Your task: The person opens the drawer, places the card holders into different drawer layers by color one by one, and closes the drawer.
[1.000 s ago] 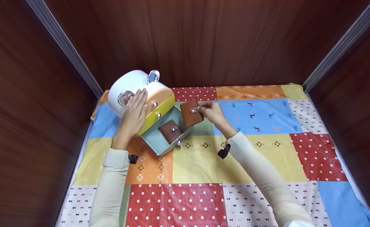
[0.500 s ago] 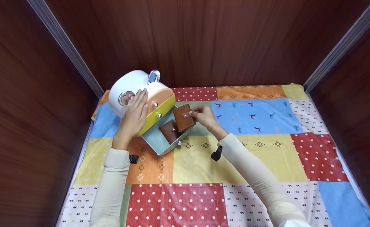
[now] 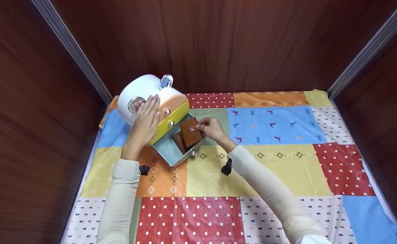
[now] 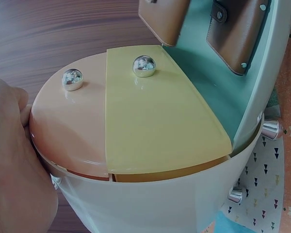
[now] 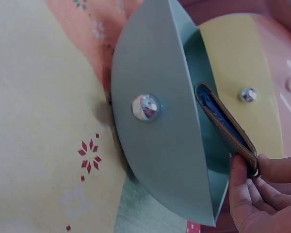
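Observation:
My right hand point(image 3: 213, 129) pinches a light brown wallet point(image 3: 190, 133) with a snap strap by its edge, over the pulled-out green drawer point(image 3: 166, 149). In the right wrist view that wallet point(image 5: 228, 121) is seen edge-on, tilted, behind the drawer front point(image 5: 155, 63). Beneath it in the head view, a darker brown wallet point(image 3: 179, 141) lies in the drawer, partly covered. My left hand point(image 3: 145, 123) rests with straight fingers on the white rounded drawer box point(image 3: 141, 86). Above the green drawer are a yellow drawer point(image 3: 164, 130) and an orange one point(image 3: 174, 101), both pushed in.
Round silver knobs point(image 3: 193, 153) stick out from the drawer fronts. A shiny silver ring point(image 3: 166, 81) stands on top of the box. A patchwork cloth point(image 3: 252, 169) covers the table, with dark wood panels point(image 3: 252, 44) around it.
My right hand has moved left and toward me, bringing the light brown wallet from beside the drawer to over the darker one. My left hand stays on the box.

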Demonstrator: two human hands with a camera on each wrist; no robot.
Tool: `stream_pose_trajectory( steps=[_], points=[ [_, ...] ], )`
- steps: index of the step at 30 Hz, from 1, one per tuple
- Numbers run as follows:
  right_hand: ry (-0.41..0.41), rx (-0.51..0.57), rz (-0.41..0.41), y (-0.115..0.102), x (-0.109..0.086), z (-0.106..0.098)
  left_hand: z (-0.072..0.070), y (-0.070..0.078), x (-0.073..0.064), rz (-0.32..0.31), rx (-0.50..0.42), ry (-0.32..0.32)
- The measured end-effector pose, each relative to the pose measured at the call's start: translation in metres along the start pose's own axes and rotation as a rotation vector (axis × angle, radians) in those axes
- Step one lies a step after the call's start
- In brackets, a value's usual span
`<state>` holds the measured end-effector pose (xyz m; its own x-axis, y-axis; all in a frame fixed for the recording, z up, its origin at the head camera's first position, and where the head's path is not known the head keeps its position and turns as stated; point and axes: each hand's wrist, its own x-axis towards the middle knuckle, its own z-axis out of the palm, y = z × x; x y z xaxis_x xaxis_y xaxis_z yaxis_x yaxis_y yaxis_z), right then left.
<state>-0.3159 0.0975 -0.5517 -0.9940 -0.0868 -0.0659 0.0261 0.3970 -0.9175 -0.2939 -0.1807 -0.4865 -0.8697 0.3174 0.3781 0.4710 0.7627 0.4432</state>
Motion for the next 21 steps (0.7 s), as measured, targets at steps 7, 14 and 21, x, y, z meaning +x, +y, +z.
stream_pose_trajectory(
  steps=[7, 14, 21],
  points=[
    [-0.020, -0.066, -0.005, -0.003, 0.000, 0.018, -0.001, 0.001, 0.000, -0.010, 0.004, -0.024],
    [-0.062, -0.152, -0.069, -0.003, -0.003, 0.031, 0.001, 0.000, 0.000, -0.011, 0.001, -0.015],
    [-0.082, -0.243, -0.127, -0.001, -0.005, 0.043, 0.001, 0.000, 0.000, -0.012, 0.008, -0.005]
  ],
)
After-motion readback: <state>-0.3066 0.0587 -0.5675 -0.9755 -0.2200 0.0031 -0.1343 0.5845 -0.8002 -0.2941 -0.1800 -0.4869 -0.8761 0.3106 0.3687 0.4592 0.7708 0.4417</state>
